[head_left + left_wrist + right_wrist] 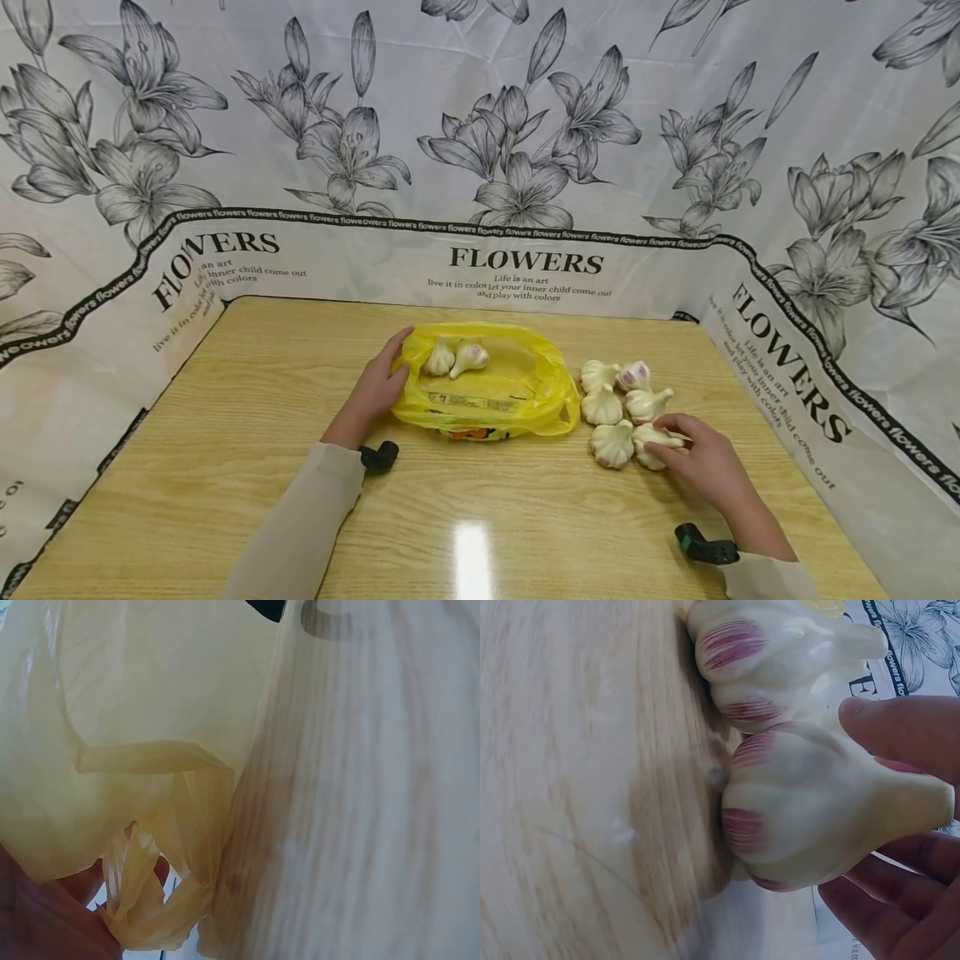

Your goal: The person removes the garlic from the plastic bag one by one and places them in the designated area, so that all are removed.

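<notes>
- Taking the yellow bag (480,392) as the dial's centre, with 12 pointing away from the person, a cluster of six garlic bulbs (602,406) rests on the counter (562,525) from 3 to 4 o'clock.
- Two more garlic bulbs (469,359) lie side by side in the bag, toward its 10 o'clock end.
- The left hand (378,383), at 9 o'clock, holds the bag's edge, its fingers partly hidden by the film.
- The right hand (705,462) is at the cluster's 4 o'clock side, thumb and fingers curved around the nearest right bulb (795,802), spread about its shoulder and neck; how firmly it presses cannot be told.
- That bulb should be light and fairly firm, its rounded, glossy body apt to roll or slip under a one-sided push.
- Its narrow neck offers the easiest pinch; thumb and fingers opposed across the shoulder would steady it better, avoiding the neighbour at 9 o'clock.
- The bag looks thin, limp and slick, likely to fold shut or slide if let go; its rim is the sensible hold, gripped gently against tearing.
</notes>
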`<state>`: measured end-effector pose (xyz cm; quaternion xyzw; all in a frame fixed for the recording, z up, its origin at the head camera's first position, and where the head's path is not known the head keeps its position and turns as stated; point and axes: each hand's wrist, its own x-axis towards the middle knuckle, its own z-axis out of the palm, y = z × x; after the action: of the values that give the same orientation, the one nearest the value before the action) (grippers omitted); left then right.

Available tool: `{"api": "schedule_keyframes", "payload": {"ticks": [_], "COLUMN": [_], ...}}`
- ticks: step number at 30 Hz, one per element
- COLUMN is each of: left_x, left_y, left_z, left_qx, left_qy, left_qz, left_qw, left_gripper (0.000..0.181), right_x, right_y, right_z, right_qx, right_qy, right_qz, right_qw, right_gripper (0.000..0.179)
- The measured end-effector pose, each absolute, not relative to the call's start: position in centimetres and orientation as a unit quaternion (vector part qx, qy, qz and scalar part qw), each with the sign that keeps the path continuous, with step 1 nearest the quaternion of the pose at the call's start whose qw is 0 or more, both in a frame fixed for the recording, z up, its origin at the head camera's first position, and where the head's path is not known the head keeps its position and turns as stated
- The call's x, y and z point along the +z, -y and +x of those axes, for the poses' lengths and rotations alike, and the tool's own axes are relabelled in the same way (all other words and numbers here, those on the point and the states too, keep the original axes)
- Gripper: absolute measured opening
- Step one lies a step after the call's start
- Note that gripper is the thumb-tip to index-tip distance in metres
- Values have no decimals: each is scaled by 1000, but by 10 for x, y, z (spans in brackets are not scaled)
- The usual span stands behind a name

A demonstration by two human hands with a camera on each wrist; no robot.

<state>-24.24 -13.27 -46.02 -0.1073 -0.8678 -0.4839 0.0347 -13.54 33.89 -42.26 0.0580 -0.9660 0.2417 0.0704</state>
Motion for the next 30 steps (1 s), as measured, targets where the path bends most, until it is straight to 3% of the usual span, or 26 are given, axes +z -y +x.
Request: {"api": "schedule_keyframes", "payload": {"ticks": [15,30], "left_x": [-460,-461], "left_y": [133,132], "left_z": [-243,-244], "left_qx": [-479,-472], "left_qy": [871,874], "left_qz": [-107,-105], "left_qw": [39,35], "left_gripper": [57,58], "right_x": [-411,-405], "right_y": [-334,-311], "right_z": [-137,-143], "right_qx": [220,217], "right_qy": [970,951], "right_qz": [67,127], "right_qw": [83,178], "right_gripper": [43,24]}}
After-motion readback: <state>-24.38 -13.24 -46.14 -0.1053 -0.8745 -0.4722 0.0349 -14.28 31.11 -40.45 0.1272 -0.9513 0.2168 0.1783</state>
